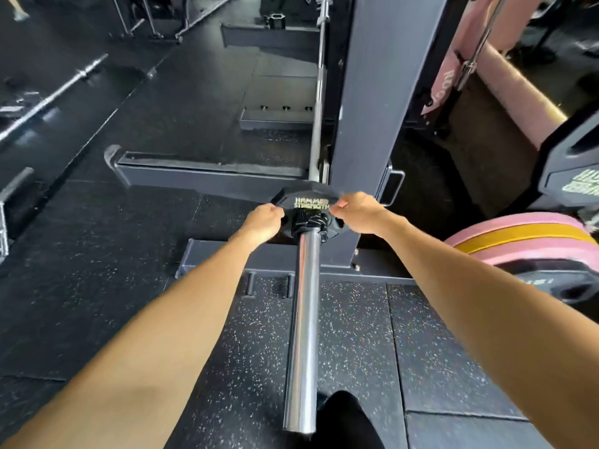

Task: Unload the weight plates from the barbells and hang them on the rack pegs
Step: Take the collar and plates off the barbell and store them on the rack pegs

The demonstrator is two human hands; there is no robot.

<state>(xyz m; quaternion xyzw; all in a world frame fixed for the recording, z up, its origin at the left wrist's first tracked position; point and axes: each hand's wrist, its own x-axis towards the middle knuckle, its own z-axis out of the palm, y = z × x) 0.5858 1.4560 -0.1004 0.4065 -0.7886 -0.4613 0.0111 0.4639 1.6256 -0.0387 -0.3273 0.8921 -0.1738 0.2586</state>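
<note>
A small black weight plate (308, 205), rigid and probably fairly light, is gripped at opposite rim edges by the left hand (264, 218) and right hand (355, 213) on the barbell sleeve (303, 319).

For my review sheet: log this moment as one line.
step: unloading | left hand: grips black weight plate | right hand: grips plate | plate: on barbell sleeve, collar in front

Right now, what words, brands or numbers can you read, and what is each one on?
"HAMMER STRENGTH": on the small black plate on the barbell sleeve, held by the left hand and right hand.
Pale lettering on the black plate at far right: cut off, unreadable.
Lettering on the pink pad: too blurred.
</note>
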